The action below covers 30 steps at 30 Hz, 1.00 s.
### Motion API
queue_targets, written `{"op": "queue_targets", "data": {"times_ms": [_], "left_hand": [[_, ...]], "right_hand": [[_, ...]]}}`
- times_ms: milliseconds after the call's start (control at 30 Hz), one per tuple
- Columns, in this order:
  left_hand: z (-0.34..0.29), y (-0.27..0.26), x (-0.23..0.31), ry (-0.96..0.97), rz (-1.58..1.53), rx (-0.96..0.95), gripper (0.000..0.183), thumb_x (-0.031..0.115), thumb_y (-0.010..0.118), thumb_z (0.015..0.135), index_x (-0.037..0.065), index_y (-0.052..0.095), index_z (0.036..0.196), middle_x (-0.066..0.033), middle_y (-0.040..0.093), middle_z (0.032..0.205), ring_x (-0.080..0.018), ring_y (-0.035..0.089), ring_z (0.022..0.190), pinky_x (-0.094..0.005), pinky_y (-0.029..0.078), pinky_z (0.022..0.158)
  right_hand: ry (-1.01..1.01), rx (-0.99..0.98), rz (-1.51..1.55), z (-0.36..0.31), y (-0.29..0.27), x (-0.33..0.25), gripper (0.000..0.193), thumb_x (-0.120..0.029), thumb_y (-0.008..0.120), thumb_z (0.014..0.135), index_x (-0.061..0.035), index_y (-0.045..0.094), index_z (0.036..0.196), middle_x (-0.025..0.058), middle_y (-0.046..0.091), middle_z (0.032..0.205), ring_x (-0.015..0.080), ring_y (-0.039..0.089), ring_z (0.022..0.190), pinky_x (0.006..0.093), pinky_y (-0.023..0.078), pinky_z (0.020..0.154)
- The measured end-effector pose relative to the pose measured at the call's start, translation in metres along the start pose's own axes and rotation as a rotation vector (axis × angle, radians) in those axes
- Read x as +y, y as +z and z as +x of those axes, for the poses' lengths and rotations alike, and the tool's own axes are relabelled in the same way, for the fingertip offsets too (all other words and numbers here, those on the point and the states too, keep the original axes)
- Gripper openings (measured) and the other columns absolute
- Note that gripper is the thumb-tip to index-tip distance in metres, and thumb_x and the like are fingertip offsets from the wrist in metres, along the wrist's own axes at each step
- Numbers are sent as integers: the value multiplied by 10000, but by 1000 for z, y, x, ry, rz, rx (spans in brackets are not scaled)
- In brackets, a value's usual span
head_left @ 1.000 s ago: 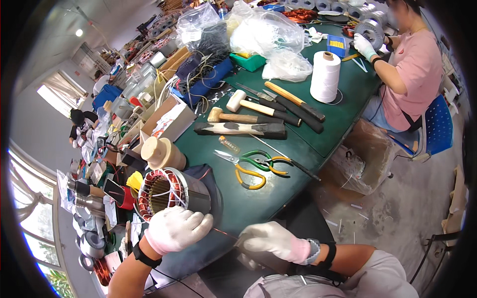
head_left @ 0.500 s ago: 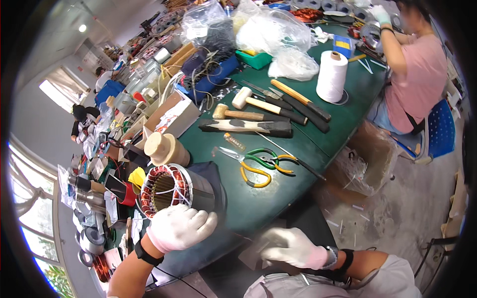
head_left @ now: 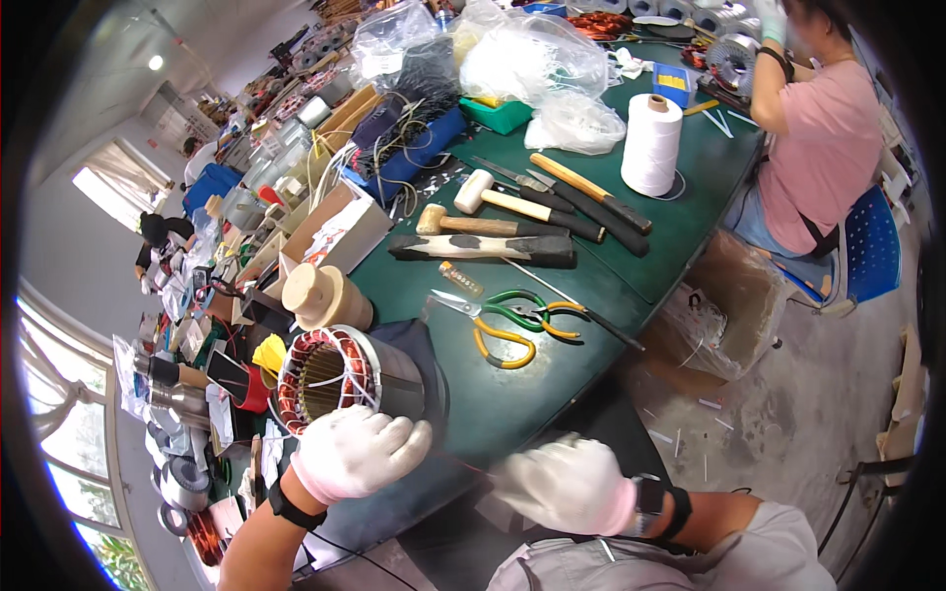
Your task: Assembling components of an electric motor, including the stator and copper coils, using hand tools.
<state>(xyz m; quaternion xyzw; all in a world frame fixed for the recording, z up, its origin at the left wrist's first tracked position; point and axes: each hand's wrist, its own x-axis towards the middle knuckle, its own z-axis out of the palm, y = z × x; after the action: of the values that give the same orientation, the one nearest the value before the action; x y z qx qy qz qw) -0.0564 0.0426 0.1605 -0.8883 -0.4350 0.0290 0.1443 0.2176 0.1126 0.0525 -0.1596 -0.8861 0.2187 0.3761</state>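
Observation:
My left hand [head_left: 363, 451], in a white glove, is closed with its fingers curled against the front lower edge of a motor stator [head_left: 399, 379]. The stator lies on its side, its copper windings [head_left: 294, 389] laced with white cord. What the fingers hold is hidden. My right hand [head_left: 572, 485], also gloved, is curled over the table's near edge, its fingertips blurred. A thin reddish strand [head_left: 463, 464] shows faintly between the hands. Scissors [head_left: 493, 330] with yellow handles and pliers [head_left: 537, 313] with green and yellow handles lie beyond the stator.
Two mallets [head_left: 475, 192], a dark-patched wooden bar [head_left: 483, 248] and several files lie farther back on the green table [head_left: 601, 286]. A white thread spool [head_left: 651, 148] stands behind them. A lined waste box [head_left: 709, 325] sits right of the table, near a seated co-worker [head_left: 823, 148].
My right hand has risen slightly and turned, its back now more upward. My left hand stays at the stator. The whole view has shifted a little.

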Motion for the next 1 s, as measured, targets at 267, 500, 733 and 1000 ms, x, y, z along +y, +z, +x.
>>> {"op": "queue_targets", "data": {"times_ms": [267, 500, 733, 1000], "left_hand": [[0, 1, -2, -4, -38, 1, 324, 151, 729, 756, 70, 701, 1068, 23, 609, 761, -135, 596, 606, -311, 464, 522], [2, -2, -1, -5, 9, 48, 301, 165, 711, 724, 119, 705, 1021, 40, 536, 732, -102, 554, 596, -272, 436, 513], [1, 1, 1, 16, 33, 22, 303, 164, 699, 716, 115, 702, 1015, 41, 547, 738, -108, 557, 602, -277, 446, 528], [0, -2, -1, -9, -32, -3, 338, 144, 736, 751, 76, 714, 1081, 10, 625, 793, -155, 604, 613, -312, 475, 539]], "right_hand": [[-71, 15, -168, 9, 7, -3, 349, -381, 816, 842, -108, 626, 948, -16, 527, 666, 146, 594, 582, 319, 451, 540], [76, 15, 221, -1, 4, 4, 327, -300, 847, 854, -82, 649, 996, 59, 640, 716, 245, 682, 650, 377, 515, 599], [700, -441, 870, -25, -15, 9, 298, -243, 744, 993, 3, 725, 1159, 66, 764, 907, 81, 688, 790, 288, 553, 745], [1016, -456, 1460, -23, -11, 10, 374, -298, 674, 1056, 28, 678, 1238, 92, 728, 967, 140, 706, 803, 292, 580, 749]]}}
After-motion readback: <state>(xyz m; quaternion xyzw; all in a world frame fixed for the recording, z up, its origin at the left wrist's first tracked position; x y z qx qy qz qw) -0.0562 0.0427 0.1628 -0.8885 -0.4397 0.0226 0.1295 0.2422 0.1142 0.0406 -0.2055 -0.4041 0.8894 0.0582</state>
